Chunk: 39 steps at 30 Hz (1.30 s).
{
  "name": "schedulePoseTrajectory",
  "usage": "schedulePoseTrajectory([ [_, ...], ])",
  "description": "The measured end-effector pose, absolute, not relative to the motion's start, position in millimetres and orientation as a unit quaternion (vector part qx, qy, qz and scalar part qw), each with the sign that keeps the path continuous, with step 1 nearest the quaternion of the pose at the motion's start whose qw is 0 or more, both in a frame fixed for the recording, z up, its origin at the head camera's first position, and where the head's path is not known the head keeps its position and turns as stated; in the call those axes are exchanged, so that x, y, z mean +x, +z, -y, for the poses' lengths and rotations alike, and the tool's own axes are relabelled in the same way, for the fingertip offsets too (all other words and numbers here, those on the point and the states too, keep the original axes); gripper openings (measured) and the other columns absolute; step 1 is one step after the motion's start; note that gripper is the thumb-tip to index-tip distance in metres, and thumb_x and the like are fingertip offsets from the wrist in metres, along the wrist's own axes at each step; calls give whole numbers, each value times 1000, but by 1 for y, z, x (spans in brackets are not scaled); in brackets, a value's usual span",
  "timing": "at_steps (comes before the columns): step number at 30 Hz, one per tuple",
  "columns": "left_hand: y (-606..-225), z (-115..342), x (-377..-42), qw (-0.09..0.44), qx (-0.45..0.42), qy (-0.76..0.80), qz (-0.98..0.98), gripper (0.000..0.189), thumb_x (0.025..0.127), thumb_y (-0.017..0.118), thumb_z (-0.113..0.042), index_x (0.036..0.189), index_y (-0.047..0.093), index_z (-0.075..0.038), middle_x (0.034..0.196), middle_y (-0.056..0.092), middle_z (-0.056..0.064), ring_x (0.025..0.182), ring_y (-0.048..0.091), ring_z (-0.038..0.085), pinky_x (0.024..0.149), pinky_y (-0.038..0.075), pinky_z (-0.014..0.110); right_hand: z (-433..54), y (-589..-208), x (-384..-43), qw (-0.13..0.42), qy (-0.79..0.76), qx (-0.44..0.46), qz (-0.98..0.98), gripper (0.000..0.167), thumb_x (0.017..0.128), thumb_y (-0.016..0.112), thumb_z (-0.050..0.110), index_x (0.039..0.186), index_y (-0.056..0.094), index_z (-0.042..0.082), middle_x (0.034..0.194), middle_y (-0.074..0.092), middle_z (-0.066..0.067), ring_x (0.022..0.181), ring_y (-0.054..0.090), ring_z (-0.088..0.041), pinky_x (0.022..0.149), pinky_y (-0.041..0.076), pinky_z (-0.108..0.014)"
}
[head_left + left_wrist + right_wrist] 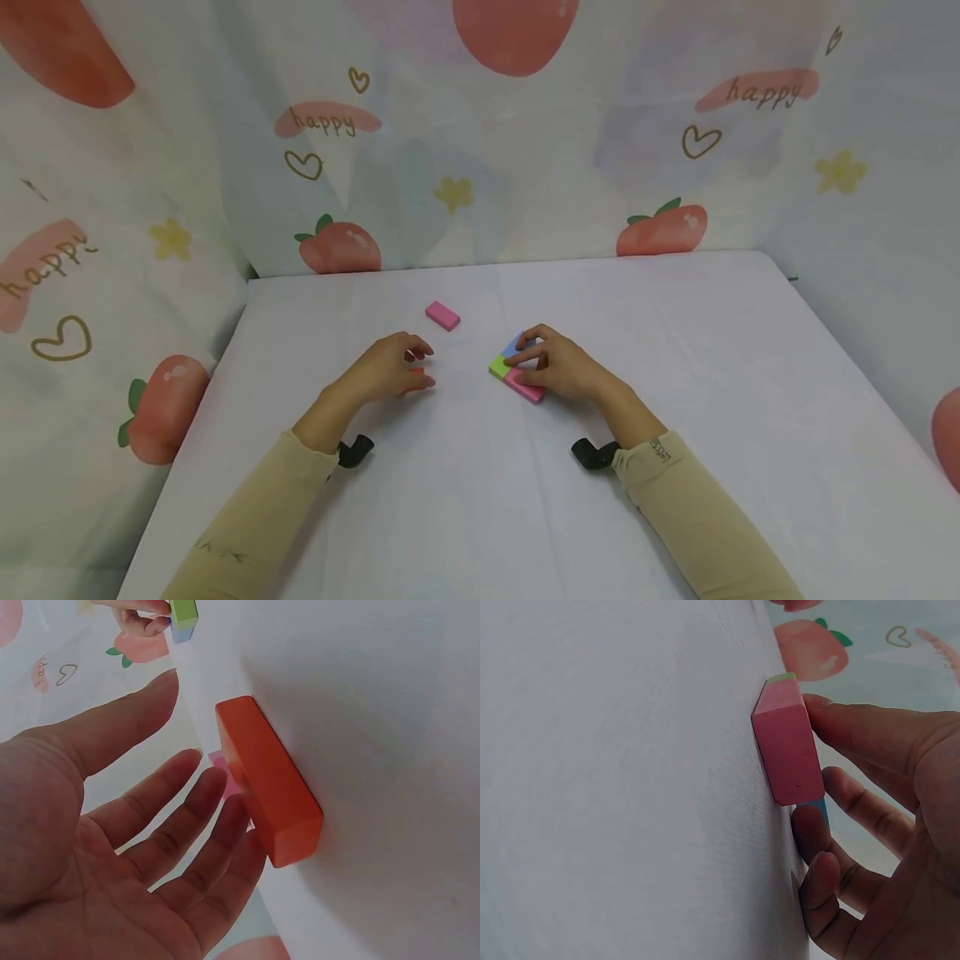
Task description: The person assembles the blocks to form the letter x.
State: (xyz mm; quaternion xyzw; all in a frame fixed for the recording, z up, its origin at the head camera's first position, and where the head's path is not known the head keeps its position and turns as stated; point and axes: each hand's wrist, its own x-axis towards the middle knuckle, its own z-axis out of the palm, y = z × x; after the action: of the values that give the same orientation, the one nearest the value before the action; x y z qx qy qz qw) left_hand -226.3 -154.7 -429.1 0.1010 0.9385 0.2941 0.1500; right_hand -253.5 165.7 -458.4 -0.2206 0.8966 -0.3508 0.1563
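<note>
My left hand (384,367) is left of the table's middle, beside an orange-red block (271,780). The left wrist view has its thumb held apart and its loosely bent fingers close against the block's side; whether they touch it, I cannot tell. My right hand (564,364) is over a group of blocks lying against one another: a green block (498,367), a blue block (512,348) and a pink block (789,754). Its thumb and foremost fingertips rest on these blocks, while the other fingers bend down near the cloth. The hand partly hides the blue and pink blocks.
Another pink block (442,316) lies by itself farther back, between the hands. White cloth covers the table (465,500). A printed curtain (525,142) rises along the table's back edge. A black camera piece sits at each wrist.
</note>
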Motion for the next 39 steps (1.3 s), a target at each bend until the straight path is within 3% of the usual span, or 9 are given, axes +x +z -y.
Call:
schedulePoseTrajectory([
  [23, -438, 177, -216, 144, 87, 270, -948, 46, 87, 85, -24, 128, 69, -10, 122, 65, 6, 110, 60, 24, 97, 53, 41, -164, -460, -257, 160, -352, -219, -896, 27, 94, 78, 26, 121, 79, 24, 143, 51, -1, 99, 56, -19, 81, 46, -32],
  [39, -439, 178, -213, 116, 102, 254, -955, 37, 88, 84, -20, 122, 72, -11, 116, 67, 6, 107, 60, 24, 96, 52, 42, -164, -459, -256, 163, -356, -213, -895, 27, 94, 78, 26, 121, 79, 23, 144, 51, 0, 99, 56, -20, 82, 45, -32],
])
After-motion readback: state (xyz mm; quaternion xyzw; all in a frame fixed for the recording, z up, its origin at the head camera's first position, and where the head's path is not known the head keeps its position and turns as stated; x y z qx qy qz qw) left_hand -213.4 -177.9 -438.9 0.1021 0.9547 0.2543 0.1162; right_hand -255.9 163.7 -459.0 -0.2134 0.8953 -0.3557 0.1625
